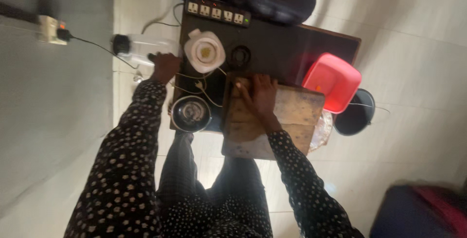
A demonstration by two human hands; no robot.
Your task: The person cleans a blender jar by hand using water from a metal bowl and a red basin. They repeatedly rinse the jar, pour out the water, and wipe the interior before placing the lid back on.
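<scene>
My left hand (164,66) reaches out to the left edge of the dark table (287,48). It meets the near end of a clear plastic jar with a black cap (138,48) lying off the table's side; the grip is blurred. My right hand (260,94) lies palm down on a wooden cutting board (292,116), fingers spread toward its far left corner, next to a small pale piece (238,86). Between my hands stand a white jug with something yellow inside (204,51) and a steel bowl (190,114).
A power strip (216,11) lies along the table's far edge, and a thin white cord (204,86) loops by the jug. A red plastic basin (332,81) and a dark bucket (357,114) sit at the right. A wall socket with a plug (51,28) is far left.
</scene>
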